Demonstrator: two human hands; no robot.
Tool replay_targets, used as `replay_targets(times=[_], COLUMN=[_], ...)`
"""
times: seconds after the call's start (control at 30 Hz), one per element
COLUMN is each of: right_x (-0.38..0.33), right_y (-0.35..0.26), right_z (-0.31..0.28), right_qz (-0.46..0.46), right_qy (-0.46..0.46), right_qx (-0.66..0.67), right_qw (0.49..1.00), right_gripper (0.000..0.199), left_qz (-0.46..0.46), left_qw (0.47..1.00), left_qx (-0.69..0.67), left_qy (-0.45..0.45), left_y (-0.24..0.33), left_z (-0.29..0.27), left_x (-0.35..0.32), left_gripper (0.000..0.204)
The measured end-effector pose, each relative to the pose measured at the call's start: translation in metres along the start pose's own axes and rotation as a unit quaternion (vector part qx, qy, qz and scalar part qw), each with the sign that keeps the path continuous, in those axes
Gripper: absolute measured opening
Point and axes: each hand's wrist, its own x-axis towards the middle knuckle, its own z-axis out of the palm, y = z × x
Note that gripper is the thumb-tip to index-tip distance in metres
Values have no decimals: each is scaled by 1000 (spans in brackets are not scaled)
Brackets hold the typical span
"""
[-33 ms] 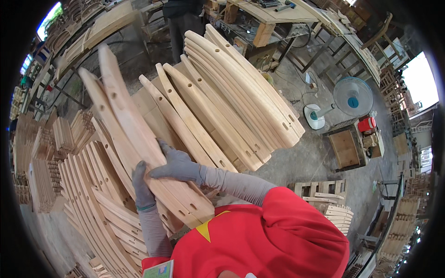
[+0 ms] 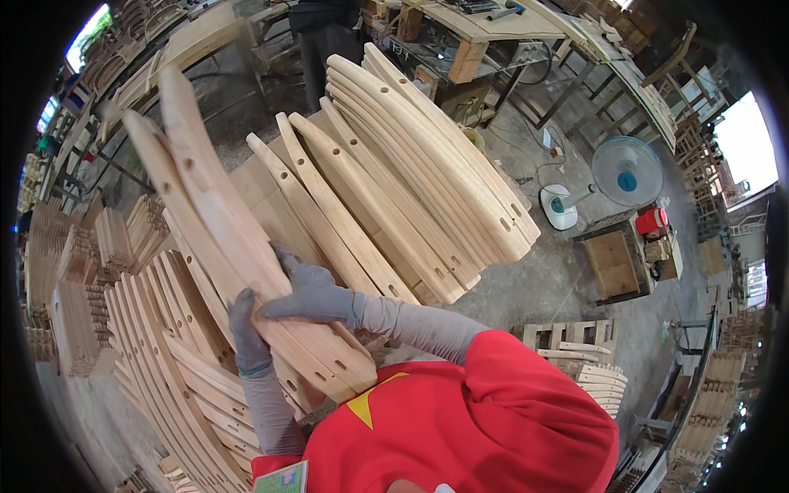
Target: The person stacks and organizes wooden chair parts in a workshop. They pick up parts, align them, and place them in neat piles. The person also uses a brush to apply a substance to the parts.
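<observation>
In grey gloves, my left hand (image 2: 250,335) and my right hand (image 2: 311,289) grip curved wooden boards (image 2: 215,201) near their lower ends. At least two boards lie together, with round holes towards the far end and slots at the end by my chest. My left hand closes on their left edge. From the right side my right hand wraps over the top face, its thumb across the wood. To the right, similar curved boards (image 2: 411,148) lie side by side on cardboard (image 2: 261,189). Beneath my left hand a stack of more curved boards (image 2: 148,329) stands.
A white standing fan (image 2: 626,172) is on the floor at the right, beside a wooden box (image 2: 612,263) and a red container (image 2: 651,220). Workbenches (image 2: 485,25) run along the back, where a person (image 2: 329,57) stands. More stacked wood (image 2: 78,320) lies at far left.
The far ends of the held boards have swung slightly left. Both hands keep their grip and have shifted slightly left with them.
</observation>
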Motion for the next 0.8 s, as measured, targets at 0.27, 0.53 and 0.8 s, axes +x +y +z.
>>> replay_targets(times=[0.27,0.53,0.8], right_x=[-28,-31,-47], right_y=[-17,29,-53], right_z=[-4,8,-63], right_qz=[-312,-415,-179], right_qy=[68,81,76], right_qx=[34,-29,52], right_qw=[947,906,980], right_gripper=[115,112,115], left_qz=[76,86,89], left_qw=[972,963,996], left_qx=[223,255,30], left_qy=[22,27,-8], left_y=[41,-5,36], left_z=[10,13,65], left_x=[-49,-69,-30], left_gripper=[62,59,33])
